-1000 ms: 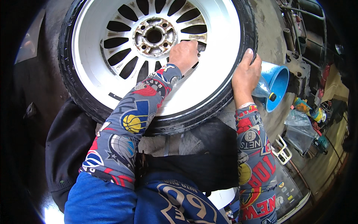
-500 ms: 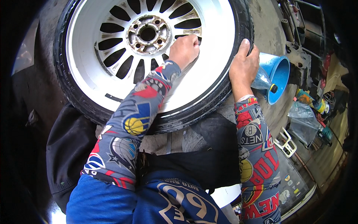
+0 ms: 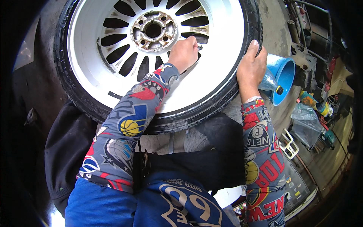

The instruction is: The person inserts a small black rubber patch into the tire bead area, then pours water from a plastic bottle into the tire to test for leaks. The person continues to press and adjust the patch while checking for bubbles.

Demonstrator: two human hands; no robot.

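Note:
A silver alloy wheel (image 3: pixel 189 90) with a black tyre (image 3: pixel 166 123) around it stands in front of me, its hollow inner side facing up toward me. Brown grime marks its spokes and hub (image 3: pixel 153 31). My left hand (image 3: pixel 184 53) reaches inside the rim, closed, beside the spokes right of the hub. A small dark bit shows at its fingertips; I cannot make out what it is. My right hand (image 3: pixel 252 70) grips the tyre's right side, thumb on top and fingers curled around the tread, largely hidden.
Right of the tyre, a blue bucket (image 3: pixel 286 81) lies tipped, with a clear plastic bottle (image 3: pixel 267 81) beside it. Farther right are metal parts (image 3: pixel 303 56), a clear plastic bag (image 3: pixel 303 123) and a small white plastic frame (image 3: pixel 289 146). My knees are below the tyre.
My left hand has drawn slightly left relative to the wheel, and a dark bit now shows at its fingertips. The right hand keeps its place on the tyre. The view has shifted slightly.

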